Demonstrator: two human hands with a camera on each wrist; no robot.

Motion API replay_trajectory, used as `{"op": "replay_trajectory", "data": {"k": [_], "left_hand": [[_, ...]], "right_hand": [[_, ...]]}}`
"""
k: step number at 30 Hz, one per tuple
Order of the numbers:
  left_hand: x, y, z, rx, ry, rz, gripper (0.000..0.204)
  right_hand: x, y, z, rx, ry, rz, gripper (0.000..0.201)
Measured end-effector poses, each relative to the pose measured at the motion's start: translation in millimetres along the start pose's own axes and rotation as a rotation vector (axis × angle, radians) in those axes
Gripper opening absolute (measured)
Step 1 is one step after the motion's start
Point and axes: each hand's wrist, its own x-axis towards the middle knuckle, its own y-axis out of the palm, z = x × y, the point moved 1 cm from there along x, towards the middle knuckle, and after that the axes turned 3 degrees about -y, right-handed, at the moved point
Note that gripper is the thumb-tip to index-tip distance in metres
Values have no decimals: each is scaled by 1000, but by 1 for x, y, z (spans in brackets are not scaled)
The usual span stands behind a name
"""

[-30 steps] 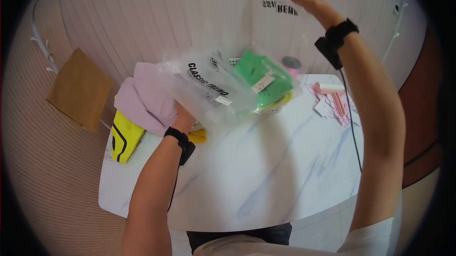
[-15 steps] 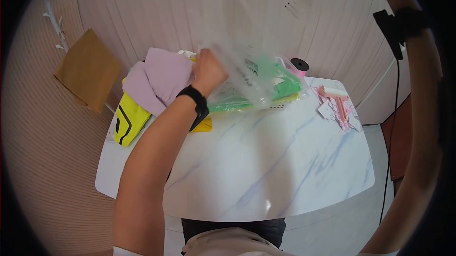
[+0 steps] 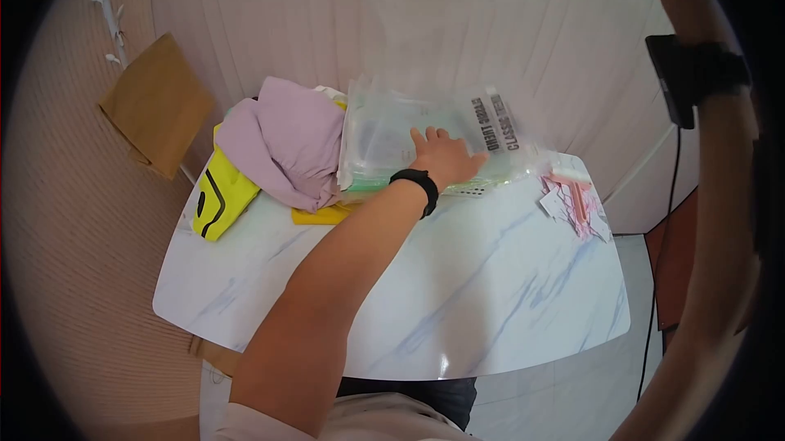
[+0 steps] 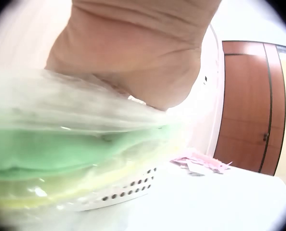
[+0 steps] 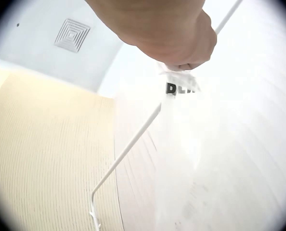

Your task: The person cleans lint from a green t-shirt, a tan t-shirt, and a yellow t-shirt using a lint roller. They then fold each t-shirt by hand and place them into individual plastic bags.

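My left hand (image 3: 446,159) lies with fingers spread on clear plastic bags (image 3: 380,134) printed with black lettering. Under the plastic, green and yellow items (image 4: 51,154) rest on a white basket with round holes (image 4: 128,191). My right hand (image 5: 176,36), raised high at the right, has its fingers curled round the gathered end of a clear bag (image 5: 181,85) that hangs down from it. In the head view only part of the right hand shows, at the top edge.
Left of the bags lie a lilac garment (image 3: 298,134), a bright yellow one (image 3: 225,191) and an orange-yellow piece (image 3: 323,215). A pink roller and pink shreds with white tags (image 3: 572,204) are at the table's right. A brown sheet (image 3: 159,105) stands at the far left.
My left hand has moved right, from beside the lilac garment onto the bags. My right arm has swung outward to the right, and the green item is now covered by more plastic.
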Motion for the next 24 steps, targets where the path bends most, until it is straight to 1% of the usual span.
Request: {"op": "replay_trajectory", "data": {"k": [2,5,8,9,10,11,12,13,14,16,17,19,20,21,23,24], "left_hand": [[-10,4,-4,-47,-11,-4,79],[-35,10,9,-24,90,-137,76],[-64,31,41,45,259,-395,63],[-74,32,51,38,288,-405,58],[-84,31,61,32,316,-419,53],[-92,30,68,26,344,-434,49],[-101,28,74,47,367,-507,45],[-112,28,82,64,377,-583,41],[-118,28,85,81,398,-656,39],[-115,31,92,162,543,-892,32],[-113,33,94,205,620,-1011,29],[-119,38,93,173,674,-1023,31],[-121,41,90,157,704,-1027,32],[-123,42,87,172,719,-1088,35],[-127,44,80,201,744,-1206,40],[-127,46,79,252,691,-1198,46]], "right_hand": [[-8,-2,-25,27,105,-30,13],[-22,-4,-77,55,304,-76,10],[-37,-18,-149,43,520,-107,8],[-35,-31,-186,26,581,-59,14],[-40,-42,-221,8,623,-54,15],[-57,-51,-241,-27,664,-112,5],[-71,-78,-270,-204,658,36,7],[-87,-104,-298,-381,631,180,17],[-88,-124,-324,-519,580,239,18],[-110,-138,-291,-1035,284,624,22],[-124,-142,-282,-1127,47,616,28],[-153,-148,-265,-1282,-437,582,42],[-163,-149,-257,-1160,-455,689,51],[-175,-150,-242,-1036,-467,790,61],[-203,-149,-192,-874,-758,1065,65],[-216,-149,-181,-869,-791,1159,68]]}}
